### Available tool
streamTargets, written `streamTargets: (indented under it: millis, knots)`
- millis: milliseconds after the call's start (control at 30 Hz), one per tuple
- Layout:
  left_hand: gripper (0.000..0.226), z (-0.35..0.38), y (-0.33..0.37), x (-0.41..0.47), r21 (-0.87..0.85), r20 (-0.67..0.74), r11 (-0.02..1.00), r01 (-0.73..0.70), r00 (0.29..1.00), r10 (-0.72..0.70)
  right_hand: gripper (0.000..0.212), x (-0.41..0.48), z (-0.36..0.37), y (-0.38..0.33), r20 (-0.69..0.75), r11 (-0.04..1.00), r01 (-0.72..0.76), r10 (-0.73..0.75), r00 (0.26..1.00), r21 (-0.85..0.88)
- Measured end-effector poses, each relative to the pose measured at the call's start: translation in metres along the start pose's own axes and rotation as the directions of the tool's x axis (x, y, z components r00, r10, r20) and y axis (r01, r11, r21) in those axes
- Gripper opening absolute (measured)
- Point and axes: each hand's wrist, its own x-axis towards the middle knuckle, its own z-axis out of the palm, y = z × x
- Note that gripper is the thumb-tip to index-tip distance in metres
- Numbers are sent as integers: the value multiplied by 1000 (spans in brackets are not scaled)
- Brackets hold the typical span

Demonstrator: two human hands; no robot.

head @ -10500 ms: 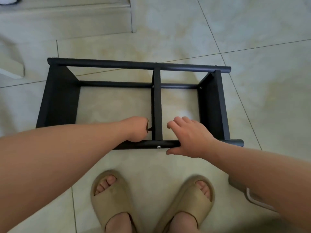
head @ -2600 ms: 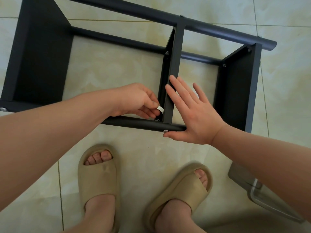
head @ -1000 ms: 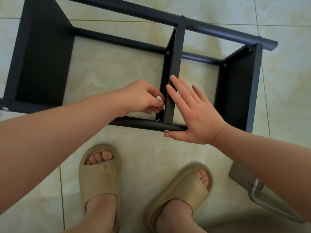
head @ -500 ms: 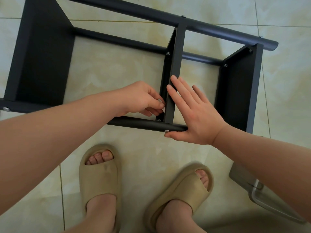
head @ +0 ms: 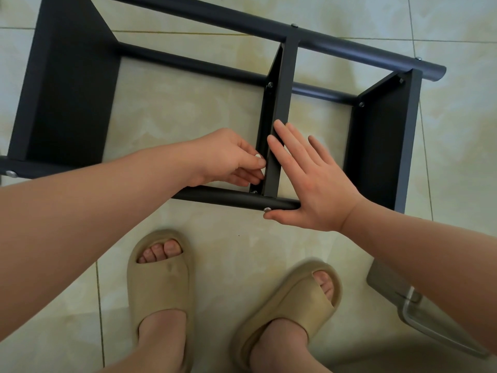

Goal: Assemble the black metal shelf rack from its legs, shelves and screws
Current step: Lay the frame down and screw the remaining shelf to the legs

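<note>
Though the stiff, probably light rack (head: 67, 90), lying on the floor (head: 188, 109) under both hands, is best gripped by its legs (head: 215, 197), the right hand (head: 317, 184) presses flat on the middle shelf (head: 282, 90), the left hand (head: 226, 157) pinching a small pale piece (head: 258, 156) beside it.

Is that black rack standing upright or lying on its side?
On its side: the rack has legs lying level over the floor and shelves standing on edge.

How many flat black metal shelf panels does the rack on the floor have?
3 flat black metal shelf panels: left-end panel, middle panel, right-end panel. None appears hidden.
</note>
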Motion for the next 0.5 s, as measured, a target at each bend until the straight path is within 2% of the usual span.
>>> streamTargets:
  millis: [167,500]
  knots:
    - [13,-3,0,-2,-83,44,993,87,996,-83,112,0,-1,0,-3,1000,-1,1,1000,3]
    - [12,-4,1,-4,77,43,996,47,998,-51,113,0,1,-1,4,1000,-2,2,1000,3]
